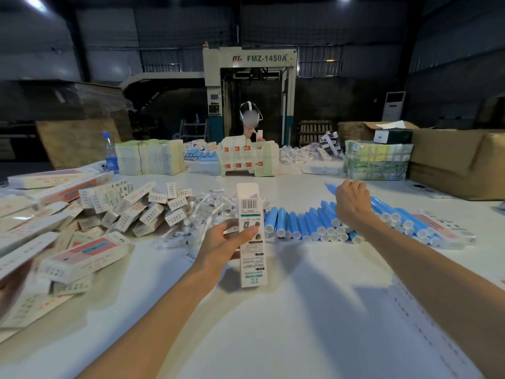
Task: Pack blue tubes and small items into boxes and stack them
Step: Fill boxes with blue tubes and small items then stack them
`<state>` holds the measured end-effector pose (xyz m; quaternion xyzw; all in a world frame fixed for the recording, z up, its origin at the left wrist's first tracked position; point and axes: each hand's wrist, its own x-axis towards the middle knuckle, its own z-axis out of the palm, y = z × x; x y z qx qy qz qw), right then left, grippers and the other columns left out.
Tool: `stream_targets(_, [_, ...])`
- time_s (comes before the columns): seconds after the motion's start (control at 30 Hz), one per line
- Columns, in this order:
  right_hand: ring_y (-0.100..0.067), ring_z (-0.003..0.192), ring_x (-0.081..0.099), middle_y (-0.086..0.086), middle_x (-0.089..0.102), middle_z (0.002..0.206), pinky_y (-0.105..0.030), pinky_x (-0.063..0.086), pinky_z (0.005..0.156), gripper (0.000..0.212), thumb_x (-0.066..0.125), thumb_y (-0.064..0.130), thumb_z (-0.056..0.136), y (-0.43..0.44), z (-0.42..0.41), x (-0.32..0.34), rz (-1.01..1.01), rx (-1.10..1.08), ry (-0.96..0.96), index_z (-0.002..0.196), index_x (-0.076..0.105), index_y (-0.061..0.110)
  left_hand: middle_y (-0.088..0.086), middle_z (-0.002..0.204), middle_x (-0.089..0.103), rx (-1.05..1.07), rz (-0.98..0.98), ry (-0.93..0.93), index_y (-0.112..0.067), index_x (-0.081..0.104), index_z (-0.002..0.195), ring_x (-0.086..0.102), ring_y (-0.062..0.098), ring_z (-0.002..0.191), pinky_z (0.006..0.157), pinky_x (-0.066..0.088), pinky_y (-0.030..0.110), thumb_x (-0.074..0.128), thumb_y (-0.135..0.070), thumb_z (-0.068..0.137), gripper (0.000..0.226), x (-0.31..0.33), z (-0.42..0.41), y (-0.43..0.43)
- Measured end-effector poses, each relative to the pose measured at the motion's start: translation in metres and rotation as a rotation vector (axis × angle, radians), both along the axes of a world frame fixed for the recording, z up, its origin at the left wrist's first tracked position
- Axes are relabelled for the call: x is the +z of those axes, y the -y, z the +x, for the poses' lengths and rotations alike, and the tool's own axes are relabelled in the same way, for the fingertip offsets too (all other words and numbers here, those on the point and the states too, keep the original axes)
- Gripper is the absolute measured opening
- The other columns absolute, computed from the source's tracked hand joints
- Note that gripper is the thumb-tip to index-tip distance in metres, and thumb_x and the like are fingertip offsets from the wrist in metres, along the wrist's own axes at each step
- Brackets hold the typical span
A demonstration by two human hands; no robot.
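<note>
My left hand (228,243) grips a long white carton (251,236) with a barcode, held upright over the middle of the white table (273,324), its top flap open. My right hand (352,203) reaches over a row of blue tubes with white caps (306,224), its fingers curled down around a blue tube (331,188) whose tip sticks out to the left of the knuckles. A heap of small clear-wrapped items (202,212) lies just left of the carton. Small white boxes (142,212) are piled further left.
Long packed cartons (82,258) lie at the left edge. At the back stand flat carton stacks (149,157), a water bottle (110,154), a large cardboard box (459,157) and a person (250,124) behind a green-printed stack (377,160).
</note>
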<state>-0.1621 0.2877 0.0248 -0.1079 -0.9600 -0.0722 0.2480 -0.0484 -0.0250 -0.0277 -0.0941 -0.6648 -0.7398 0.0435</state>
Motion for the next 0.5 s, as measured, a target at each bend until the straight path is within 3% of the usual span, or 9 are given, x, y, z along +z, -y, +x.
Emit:
stream_targets(0.07, [-0.039, 0.107, 0.054, -0.024, 0.060, 0.108, -0.041, 0.045, 0.087, 0.013, 0.056, 0.000, 0.096, 0.018, 0.009, 0.029, -0.351, 0.174, -0.078, 0.107, 0.059, -0.007, 0.006, 0.104, 0.083, 0.008, 0.007, -0.007, -0.016, 0.069, 0.124, 0.080, 0.023, 0.095, 0.070, 0.061, 0.027, 0.085, -0.028, 0.084, 0.045, -0.001, -0.001, 0.002])
stream_targets(0.13, [-0.032, 0.091, 0.054, -0.028, 0.059, 0.095, -0.043, 0.049, 0.075, 0.015, 0.054, 0.005, 0.102, 0.045, 0.026, 0.055, -0.892, 0.423, -0.128, 0.098, 0.060, -0.008, 0.006, 0.104, 0.082, 0.016, 0.017, -0.018, -0.016, 0.070, 0.122, 0.080, 0.024, 0.095, 0.068, 0.061, 0.026, 0.087, -0.030, 0.081, 0.047, 0.000, -0.001, 0.004])
stream_targets(0.2, [-0.022, 0.088, 0.059, -0.028, 0.065, 0.108, -0.036, 0.056, 0.080, 0.022, 0.058, 0.014, 0.105, 0.073, 0.048, 0.077, -1.295, 0.721, -0.106, 0.104, 0.065, -0.006, 0.005, 0.105, 0.083, 0.034, -0.004, -0.025, -0.017, 0.071, 0.123, 0.080, 0.023, 0.095, 0.070, 0.062, 0.028, 0.089, -0.036, 0.074, 0.055, 0.001, -0.001, 0.005])
stream_targets(0.23, [-0.019, 0.090, 0.063, -0.024, 0.068, 0.111, -0.030, 0.058, 0.080, 0.021, 0.060, 0.017, 0.105, 0.087, 0.058, 0.085, -1.399, 0.854, -0.082, 0.106, 0.067, -0.003, 0.004, 0.104, 0.083, 0.041, -0.019, -0.028, -0.018, 0.071, 0.123, 0.080, 0.022, 0.095, 0.071, 0.061, 0.028, 0.090, -0.038, 0.072, 0.058, 0.001, -0.001, 0.006])
stream_targets(0.33, [-0.016, 0.086, 0.071, -0.013, 0.072, 0.107, -0.027, 0.059, 0.079, 0.023, 0.066, 0.021, 0.102, 0.121, 0.074, 0.093, -1.437, 1.029, -0.058, 0.113, 0.064, 0.002, 0.002, 0.104, 0.083, 0.045, -0.026, -0.029, -0.017, 0.071, 0.124, 0.080, 0.022, 0.095, 0.072, 0.061, 0.029, 0.092, -0.042, 0.070, 0.062, 0.001, 0.000, 0.009])
stream_targets(0.43, [-0.021, 0.099, 0.074, -0.017, 0.066, 0.118, -0.033, 0.064, 0.083, 0.039, 0.070, 0.014, 0.099, 0.137, 0.074, 0.084, -1.398, 0.990, -0.046, 0.127, 0.044, 0.005, 0.001, 0.103, 0.083, 0.030, -0.052, -0.041, -0.020, 0.072, 0.121, 0.080, 0.020, 0.094, 0.070, 0.062, 0.027, 0.092, -0.044, 0.073, 0.057, 0.001, 0.002, 0.010])
stream_targets(0.5, [-0.022, 0.098, 0.073, -0.019, 0.064, 0.119, -0.030, 0.064, 0.077, 0.048, 0.071, 0.012, 0.097, 0.139, 0.071, 0.075, -1.306, 0.939, -0.030, 0.130, 0.036, 0.012, 0.001, 0.102, 0.083, 0.023, -0.068, -0.057, -0.023, 0.074, 0.118, 0.080, 0.019, 0.093, 0.067, 0.062, 0.024, 0.091, -0.043, 0.075, 0.050, 0.001, 0.004, 0.009])
